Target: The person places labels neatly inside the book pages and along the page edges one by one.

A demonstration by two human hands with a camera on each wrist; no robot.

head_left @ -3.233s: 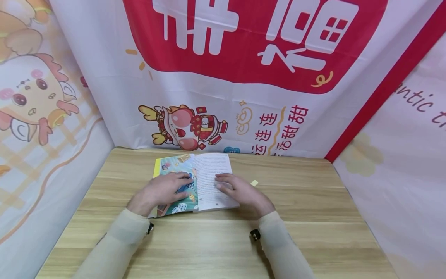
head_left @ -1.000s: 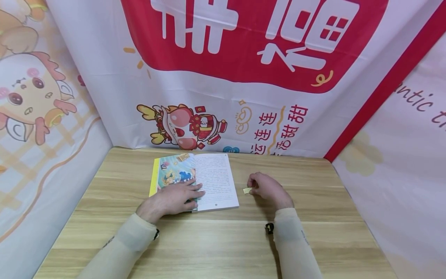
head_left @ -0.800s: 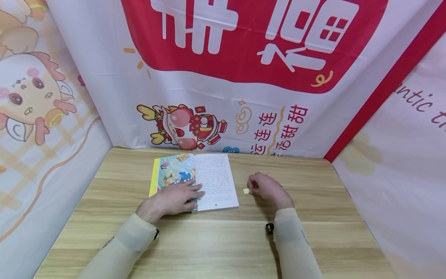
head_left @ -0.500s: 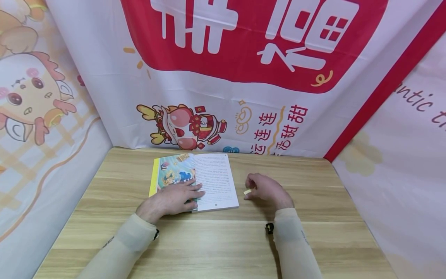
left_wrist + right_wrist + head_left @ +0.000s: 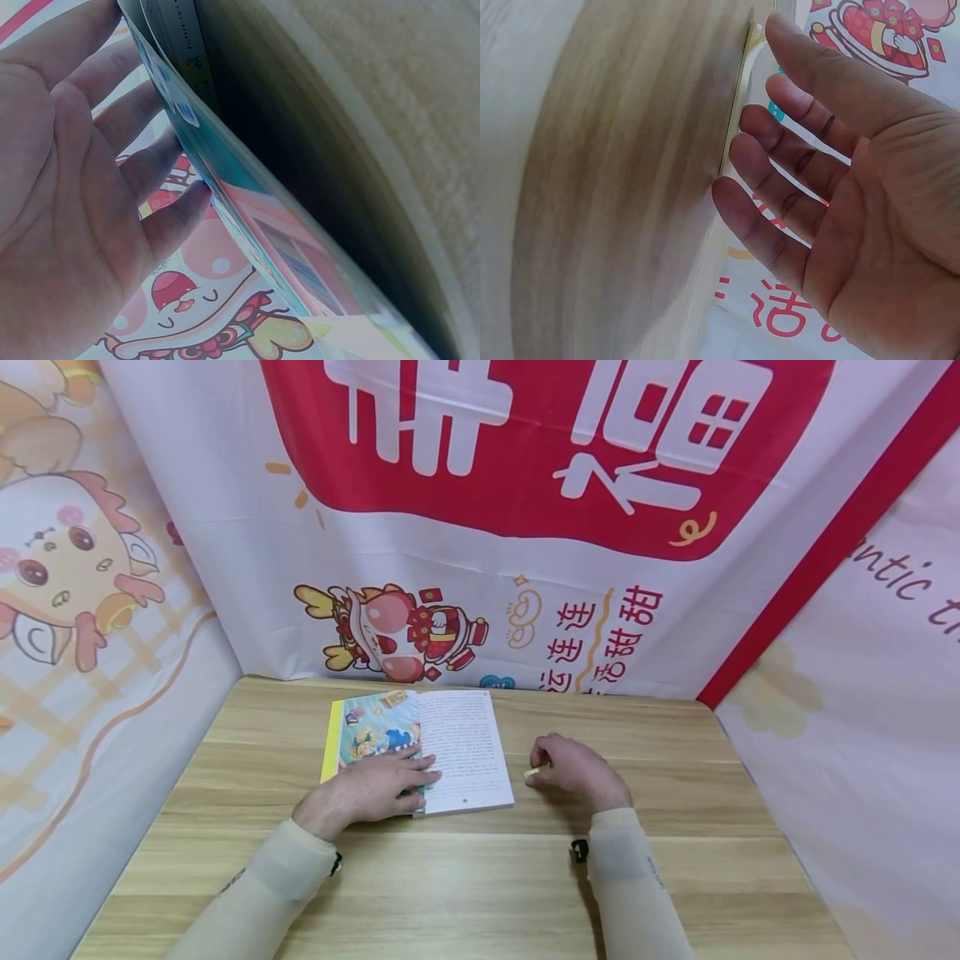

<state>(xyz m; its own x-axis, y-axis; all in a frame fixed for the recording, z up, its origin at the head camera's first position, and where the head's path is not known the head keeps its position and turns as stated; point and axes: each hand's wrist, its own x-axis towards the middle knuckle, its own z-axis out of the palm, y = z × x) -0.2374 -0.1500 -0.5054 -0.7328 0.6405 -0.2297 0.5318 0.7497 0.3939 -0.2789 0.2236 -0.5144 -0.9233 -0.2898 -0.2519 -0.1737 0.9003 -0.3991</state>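
Observation:
An open book [image 5: 465,743] lies on the wooden table, a colourful picture on its left page and printed text on its right. My left hand [image 5: 378,787] rests across the picture page near the spine, fingers extended. In the left wrist view those fingers [image 5: 176,217] touch the page, and a dark gap shows under the raised book edge. To the right of the book, my right hand [image 5: 573,768] holds a small pale-yellow sticky note pad [image 5: 735,97] with curled fingers and thumb. A thin sheet [image 5: 759,43] bends up from the pad beside the thumb.
The wooden table [image 5: 465,893] extends around the book and both hands. A white and red printed cloth [image 5: 495,552] hangs behind its far edge, with patterned cloths at the left and right sides.
The left hand has shifted right towards the spine. The right hand has left the text page for the sticky note pad, which sits nearer the book; lately its thumb and fingers have shifted slightly.

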